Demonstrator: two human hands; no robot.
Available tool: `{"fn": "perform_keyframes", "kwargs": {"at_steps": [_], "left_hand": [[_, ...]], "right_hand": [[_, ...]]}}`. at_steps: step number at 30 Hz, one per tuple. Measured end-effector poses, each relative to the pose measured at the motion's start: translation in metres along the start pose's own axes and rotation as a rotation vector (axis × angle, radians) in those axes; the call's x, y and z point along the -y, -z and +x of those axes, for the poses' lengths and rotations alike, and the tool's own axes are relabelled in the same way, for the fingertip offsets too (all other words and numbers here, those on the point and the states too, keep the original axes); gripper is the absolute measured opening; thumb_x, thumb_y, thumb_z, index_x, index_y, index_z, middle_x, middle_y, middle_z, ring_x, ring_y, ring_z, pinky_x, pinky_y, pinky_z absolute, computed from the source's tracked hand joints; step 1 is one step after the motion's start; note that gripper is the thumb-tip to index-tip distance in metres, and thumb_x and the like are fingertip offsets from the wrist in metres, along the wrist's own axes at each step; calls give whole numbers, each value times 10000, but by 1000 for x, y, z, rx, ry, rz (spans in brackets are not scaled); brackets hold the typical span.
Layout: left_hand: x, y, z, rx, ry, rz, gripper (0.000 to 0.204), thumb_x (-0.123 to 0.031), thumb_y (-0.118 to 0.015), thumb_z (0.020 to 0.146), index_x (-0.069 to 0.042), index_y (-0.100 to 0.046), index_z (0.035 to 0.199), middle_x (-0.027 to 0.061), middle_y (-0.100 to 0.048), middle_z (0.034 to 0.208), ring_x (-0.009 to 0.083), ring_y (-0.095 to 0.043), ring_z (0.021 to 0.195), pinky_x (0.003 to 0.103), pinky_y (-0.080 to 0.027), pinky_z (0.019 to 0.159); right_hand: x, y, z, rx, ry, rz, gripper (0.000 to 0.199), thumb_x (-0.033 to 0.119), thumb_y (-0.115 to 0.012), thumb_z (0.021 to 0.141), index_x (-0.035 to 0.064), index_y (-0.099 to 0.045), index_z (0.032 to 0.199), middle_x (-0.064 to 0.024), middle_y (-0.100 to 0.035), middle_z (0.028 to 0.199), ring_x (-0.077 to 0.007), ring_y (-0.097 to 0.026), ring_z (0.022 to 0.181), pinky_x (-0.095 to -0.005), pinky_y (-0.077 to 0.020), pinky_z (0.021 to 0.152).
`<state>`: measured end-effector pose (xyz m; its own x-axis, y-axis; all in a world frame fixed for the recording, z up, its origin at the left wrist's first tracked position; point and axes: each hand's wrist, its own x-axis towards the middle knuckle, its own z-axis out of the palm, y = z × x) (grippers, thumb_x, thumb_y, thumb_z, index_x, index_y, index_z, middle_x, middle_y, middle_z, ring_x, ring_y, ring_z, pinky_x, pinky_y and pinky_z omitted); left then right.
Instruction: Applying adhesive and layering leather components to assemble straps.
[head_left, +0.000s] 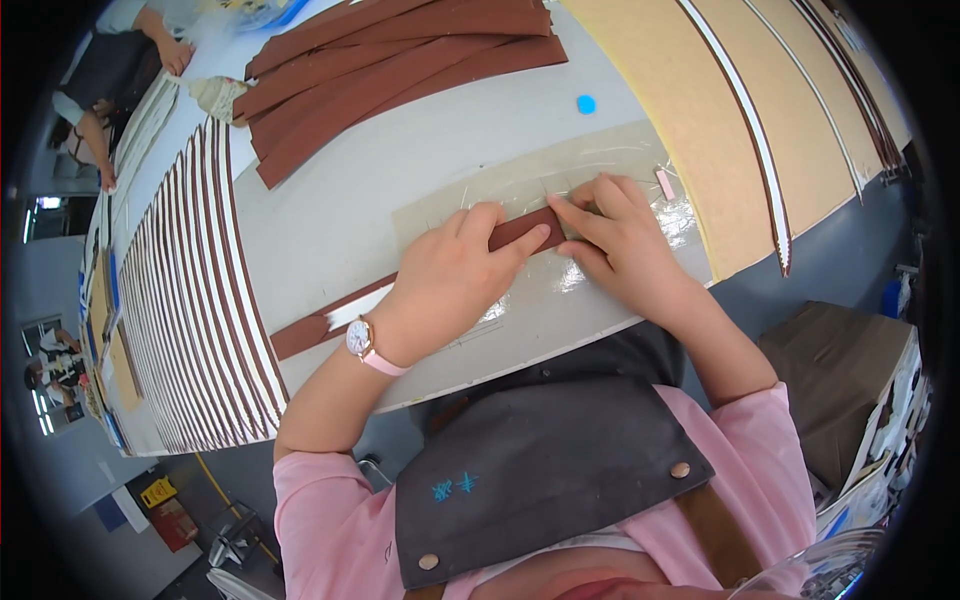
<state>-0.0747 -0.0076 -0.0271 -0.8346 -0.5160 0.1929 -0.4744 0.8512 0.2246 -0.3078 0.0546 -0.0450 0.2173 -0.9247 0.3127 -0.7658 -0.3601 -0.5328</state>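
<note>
A brown leather-like strip [520, 232] lies slantwise on a clear sheet [430, 222] on the pale work board. Near its left end, a white band [362, 305] shows along its middle, between brown edges. My left hand [455, 270] holds the strip down, its index finger stretched along the brown surface and the other fingers curled at the far edge. At the strip's right end, my right hand [622, 232] pinches with thumb and index finger on either side of the tip. Part of the strip is hidden under my left hand.
Several brown strips [400, 70] lie heaped at the far side. White-and-brown finished strips [195, 300] stand in rows at left. A blue disc [586, 104] and a small pink piece [666, 184] lie nearby. Tan board [690, 120] carries long strips. Another person's hand [175, 56] is far left.
</note>
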Motion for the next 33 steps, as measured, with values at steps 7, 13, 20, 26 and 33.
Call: {"fn": "perform_keyframes", "kwargs": {"at_steps": [7, 13, 20, 26, 33], "left_hand": [[-2, 0, 1, -52, -46, 62, 494, -103, -733, 801, -217, -719, 1282, 78, -557, 1047, 222, -615, 841, 329, -554, 650], [0, -1, 1, -57, -49, 61, 493, -106, -730, 812, -220, -719, 1292, 91, -564, 1090, 219, -614, 821, 327, -556, 637], [-2, -2, 1, -48, -20, 74, 532, -103, -767, 796, -196, -707, 1317, 97, -568, 1094, 239, -636, 868, 342, -551, 698], [-3, -1, 6, -12, 16, 3, 592, -181, -801, 803, -182, -662, 1379, 92, -550, 1089, 229, -630, 870, 346, -552, 701], [-8, -2, 6, -5, 22, 46, 581, -203, -800, 823, -185, -656, 1385, 91, -533, 1072, 229, -621, 872, 349, -555, 699]], "right_hand": [[0, 2, -20, -43, 60, 35, 392, 45, -767, 801, 37, -727, 1191, -119, -637, 1145, -356, -589, 1202, -440, -505, 999], [5, 0, -20, -55, 117, -115, 410, 3, -761, 772, 29, -715, 1179, -121, -627, 1154, -364, -586, 1220, -479, -513, 1000], [13, 3, -9, -31, 135, -187, 325, 102, -644, 804, -21, -693, 1100, -146, -620, 1131, -348, -589, 1171, -487, -469, 1064], [12, 6, -6, -13, 141, -149, 307, 102, -643, 807, -16, -696, 1086, -141, -622, 1128, -339, -590, 1158, -477, -468, 1049], [13, 6, -9, -1, 139, -164, 296, 98, -642, 827, -10, -691, 1098, -136, -624, 1162, -344, -584, 1174, -486, -455, 1061]]}}
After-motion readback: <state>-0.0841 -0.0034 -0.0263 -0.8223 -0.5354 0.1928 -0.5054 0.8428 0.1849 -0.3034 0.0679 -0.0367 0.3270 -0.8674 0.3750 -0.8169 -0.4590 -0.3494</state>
